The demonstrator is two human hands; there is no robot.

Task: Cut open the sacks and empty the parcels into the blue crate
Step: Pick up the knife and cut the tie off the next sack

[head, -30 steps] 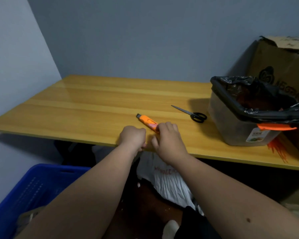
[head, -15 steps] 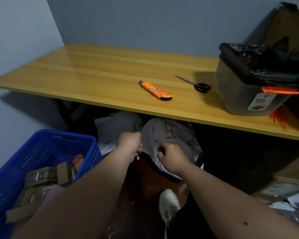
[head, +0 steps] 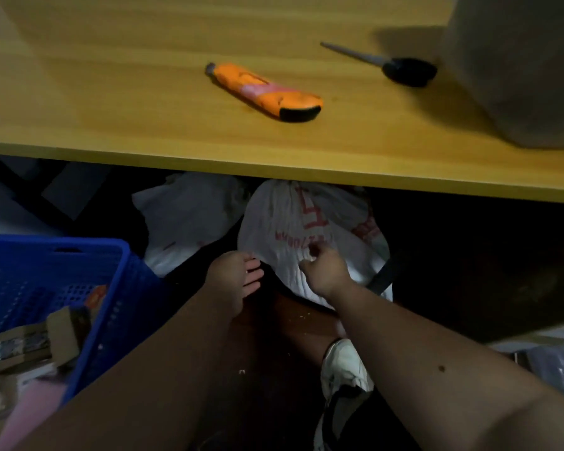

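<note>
Although the white sack (head: 306,242) with red printing lay on the floor under the front edge of the worktop (head: 111,131), both hands were already on it. The right hand (head: 323,271) pinched a fold of its cloth near the printing, thumb and fingers curled closed on the fabric. The left hand (head: 238,275) sat at the sack's left edge with its fingers loosely extended; whether it gripped anything could not be told.

The cloth looked thin and slack, so a pull from one pinch would probably bunch it or slip free rather than drag the sack out. The sack could also catch on the dark bar (head: 380,278) beside it. A second pale sack (head: 189,219) lay just behind and to the left, and might be pulled along.

The orange utility knife (head: 264,92) and the scissors (head: 388,65) lay apart on the worktop above, in neither hand. The blue crate (head: 88,281) stood to the left, already holding some cardboard parcels (head: 30,343). A white shoe (head: 342,366) stood on the floor below the right arm.
</note>
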